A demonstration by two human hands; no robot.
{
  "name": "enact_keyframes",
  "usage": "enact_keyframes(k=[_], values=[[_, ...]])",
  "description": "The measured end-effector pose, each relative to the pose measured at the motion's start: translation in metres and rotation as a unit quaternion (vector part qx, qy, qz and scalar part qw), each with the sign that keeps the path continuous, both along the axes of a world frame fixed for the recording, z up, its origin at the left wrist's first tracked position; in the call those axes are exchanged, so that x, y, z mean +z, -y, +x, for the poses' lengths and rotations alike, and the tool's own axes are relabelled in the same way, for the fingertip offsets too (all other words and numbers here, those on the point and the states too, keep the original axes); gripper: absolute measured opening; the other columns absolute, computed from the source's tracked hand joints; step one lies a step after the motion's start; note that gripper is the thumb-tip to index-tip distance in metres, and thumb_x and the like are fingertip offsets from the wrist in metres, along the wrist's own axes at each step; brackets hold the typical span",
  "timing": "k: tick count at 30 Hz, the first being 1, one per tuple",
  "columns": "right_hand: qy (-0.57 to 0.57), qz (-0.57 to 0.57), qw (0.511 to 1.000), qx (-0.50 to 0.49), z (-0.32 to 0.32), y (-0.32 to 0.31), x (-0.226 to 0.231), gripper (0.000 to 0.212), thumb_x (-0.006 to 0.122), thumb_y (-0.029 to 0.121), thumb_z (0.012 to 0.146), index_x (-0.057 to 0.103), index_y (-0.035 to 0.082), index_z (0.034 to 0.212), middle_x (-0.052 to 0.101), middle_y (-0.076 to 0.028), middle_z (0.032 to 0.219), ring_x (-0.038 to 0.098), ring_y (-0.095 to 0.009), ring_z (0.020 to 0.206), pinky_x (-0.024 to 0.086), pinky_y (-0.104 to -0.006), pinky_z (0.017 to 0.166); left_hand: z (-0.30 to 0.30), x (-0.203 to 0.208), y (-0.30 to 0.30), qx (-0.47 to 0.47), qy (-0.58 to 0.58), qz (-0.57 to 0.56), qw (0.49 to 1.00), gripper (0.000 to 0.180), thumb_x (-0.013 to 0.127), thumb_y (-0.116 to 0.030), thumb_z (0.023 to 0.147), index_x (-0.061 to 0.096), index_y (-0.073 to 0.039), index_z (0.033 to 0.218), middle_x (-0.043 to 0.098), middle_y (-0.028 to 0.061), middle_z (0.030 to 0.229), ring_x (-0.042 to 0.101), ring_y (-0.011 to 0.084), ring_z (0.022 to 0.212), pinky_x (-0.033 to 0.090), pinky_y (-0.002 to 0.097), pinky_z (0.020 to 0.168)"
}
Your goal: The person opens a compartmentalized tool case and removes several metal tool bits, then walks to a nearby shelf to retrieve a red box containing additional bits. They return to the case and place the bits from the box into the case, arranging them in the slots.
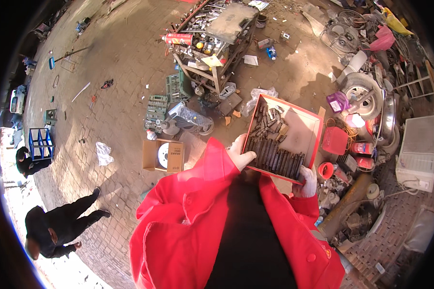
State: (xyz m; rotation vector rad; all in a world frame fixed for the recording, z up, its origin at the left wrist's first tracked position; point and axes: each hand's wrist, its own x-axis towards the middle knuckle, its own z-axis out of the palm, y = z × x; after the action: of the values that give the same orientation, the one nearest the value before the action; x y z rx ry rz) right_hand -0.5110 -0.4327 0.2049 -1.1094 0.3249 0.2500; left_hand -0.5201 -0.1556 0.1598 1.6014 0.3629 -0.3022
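My left hand (238,153) clamps its fingers on the left edge of the red box (301,123); dark metal rods (277,156) lie between both hands; my right hand (307,183) clamps the near-right corner. Uneven tilting could slide rods over the low rim. Paving (120,111) opens beyond my left fingers; a red bucket (326,170) crowds my right.

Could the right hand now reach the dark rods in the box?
Probably yes: the right hand grips the box near the dark rods, and no lid covers them, though its hold must likely loosen first.
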Motion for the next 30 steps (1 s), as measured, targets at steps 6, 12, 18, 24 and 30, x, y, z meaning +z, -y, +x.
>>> enact_keyframes(k=[6,12,18,24,30], values=[[0.010,-0.016,0.997,-0.069,0.123,-0.003,-0.034,0.026,0.061,0.000,0.081,0.058,0.001,0.106,0.065,-0.008,0.095,0.064,-0.020,0.091,0.052,-0.0348,0.090,0.133,-0.076,-0.021,0.045,0.059,-0.442,0.894,0.063,0.057,-0.048,0.098,0.046,-0.001,0.140,0.064,0.0148,0.119,0.065,0.0217,0.100,0.054,0.0321,0.085],[-0.019,0.013,0.997,-0.071,0.220,-0.011,-0.023,0.010,0.059,0.012,0.085,0.053,0.013,0.076,0.056,0.001,0.077,0.062,-0.020,0.078,0.054,-0.0368,0.076,0.269,-0.063,-0.100,0.067,0.014,-0.280,0.958,0.062,0.057,-0.053,0.096,0.054,-0.005,0.135,0.068,0.0147,0.109,0.069,0.0244,0.085,0.057,0.0349,0.065],[-0.070,0.140,0.975,-0.155,0.286,-0.052,0.026,0.017,0.064,0.012,0.082,0.063,0.009,0.098,0.070,-0.005,0.100,0.068,-0.027,0.093,0.058,-0.0440,0.075,0.429,-0.099,-0.122,0.023,0.059,0.413,0.909,0.052,0.067,-0.039,0.081,0.063,-0.010,0.124,0.050,0.0201,0.137,0.050,0.0369,0.125,0.043,0.0484,0.104],[-0.041,0.185,0.962,-0.198,0.354,-0.052,0.014,0.038,0.063,0.007,0.080,0.061,0.003,0.118,0.068,-0.012,0.120,0.066,-0.030,0.110,0.057,-0.0482,0.091,0.532,-0.179,-0.136,0.046,0.056,0.590,0.804,0.053,0.073,-0.032,0.076,0.064,-0.001,0.118,0.052,0.0193,0.131,0.047,0.0351,0.120,0.041,0.0437,0.103],[-0.049,0.158,0.973,-0.163,0.465,-0.057,0.000,0.043,0.062,0.007,0.081,0.059,0.003,0.123,0.067,-0.010,0.119,0.066,-0.030,0.109,0.056,-0.0461,0.095,0.568,-0.215,-0.151,-0.011,0.029,0.675,0.737,0.025,0.059,-0.020,0.088,0.067,-0.006,0.107,0.057,0.0157,0.122,0.050,0.0323,0.115,0.040,0.0442,0.100]])
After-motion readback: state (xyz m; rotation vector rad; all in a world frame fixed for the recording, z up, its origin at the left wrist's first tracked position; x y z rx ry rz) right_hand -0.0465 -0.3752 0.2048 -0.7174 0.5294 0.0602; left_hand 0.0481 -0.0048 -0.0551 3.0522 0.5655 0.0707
